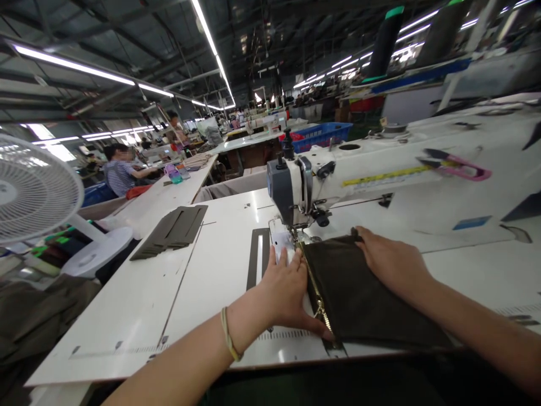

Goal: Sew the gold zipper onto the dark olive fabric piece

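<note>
Fabric panel [363, 299] under sewing machine [296, 192] | left hand [283, 287] flat on zipper [315, 293] edge, grip released | right hand [389, 259] flat on panel, grip released | table [169, 304]

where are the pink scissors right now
The pink scissors lie on top of the sewing machine's arm, upper right of the head view, beyond the right hand.

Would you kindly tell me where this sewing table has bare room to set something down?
The table lies bare between the stack of dark pieces and the left hand, and again right of the right hand. It is crowded under the sewing machine, where both hands press the dark fabric along its zipper.
</note>
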{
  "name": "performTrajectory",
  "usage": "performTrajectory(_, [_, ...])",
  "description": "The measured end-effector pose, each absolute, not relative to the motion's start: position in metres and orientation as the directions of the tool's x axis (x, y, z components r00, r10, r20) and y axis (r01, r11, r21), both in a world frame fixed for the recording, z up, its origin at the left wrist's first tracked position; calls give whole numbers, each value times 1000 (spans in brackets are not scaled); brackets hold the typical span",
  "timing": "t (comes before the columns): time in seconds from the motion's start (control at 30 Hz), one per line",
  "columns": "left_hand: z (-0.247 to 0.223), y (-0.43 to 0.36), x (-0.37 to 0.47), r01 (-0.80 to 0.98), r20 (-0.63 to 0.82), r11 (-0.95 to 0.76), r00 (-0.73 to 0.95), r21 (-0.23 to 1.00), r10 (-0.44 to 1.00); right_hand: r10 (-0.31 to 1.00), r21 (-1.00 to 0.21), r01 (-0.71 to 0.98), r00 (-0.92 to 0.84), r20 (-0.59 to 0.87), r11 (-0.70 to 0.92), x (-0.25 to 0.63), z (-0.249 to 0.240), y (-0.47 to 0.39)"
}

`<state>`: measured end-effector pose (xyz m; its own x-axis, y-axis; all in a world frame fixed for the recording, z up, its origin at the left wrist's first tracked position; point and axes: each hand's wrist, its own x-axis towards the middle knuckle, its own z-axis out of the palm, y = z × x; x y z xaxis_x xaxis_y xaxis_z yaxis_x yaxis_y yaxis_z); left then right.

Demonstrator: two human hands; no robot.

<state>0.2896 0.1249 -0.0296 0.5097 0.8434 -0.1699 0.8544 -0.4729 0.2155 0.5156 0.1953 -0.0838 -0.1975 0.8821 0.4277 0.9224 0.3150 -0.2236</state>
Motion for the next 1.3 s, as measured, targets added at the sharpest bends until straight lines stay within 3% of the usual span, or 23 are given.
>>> performTrajectory(0.1, [-31, 127, 289, 848, -181, -479, 520, 227, 835, 749, -29, 871, -403, 525, 490, 491, -71, 180])
performTrajectory(0.2, [-32, 128, 289, 845, -173, -481, 523, 235, 834, 535, 127, 682, -663, 524, 720, 476, -84, 169])
performTrajectory(0.27, [-32, 128, 289, 848, -169, -478, 518, 229, 838, 581, 78, 696, -651, 488, 714, 484, -105, 171])
performTrajectory(0.43, [-28, 125, 289, 860, -224, -471, 508, 198, 832, 745, -9, 849, -458, 485, 528, 534, -130, 187])
performTrajectory(0.53, [-30, 126, 288, 853, -207, -474, 515, 218, 832, 699, 26, 835, -477, 532, 550, 528, -113, 180])
performTrajectory(0.63, [-34, 129, 286, 852, -191, -476, 516, 218, 835, 605, 70, 712, -641, 472, 699, 498, -104, 165])
performTrajectory(0.77, [-36, 119, 282, 835, -93, -485, 522, 260, 848, 581, 67, 676, -675, 455, 734, 477, -117, 157])
performTrajectory(0.9, [-43, 75, 284, 781, 26, -504, 533, 369, 846, 556, 63, 661, -675, 485, 748, 482, -127, 163])
performTrajectory(1.1, [-50, 26, 271, 629, 24, -537, 636, 563, 771, 538, 82, 646, -693, 479, 759, 482, -123, 173])
performTrajectory(1.17, [-40, 31, 255, 700, 62, -496, 546, 513, 835, 503, 86, 615, -709, 495, 784, 479, -122, 176])
performTrajectory(1.3, [-35, 46, 222, 921, 26, -287, 290, 263, 957, 401, 82, 526, -730, 554, 846, 475, -125, 181])
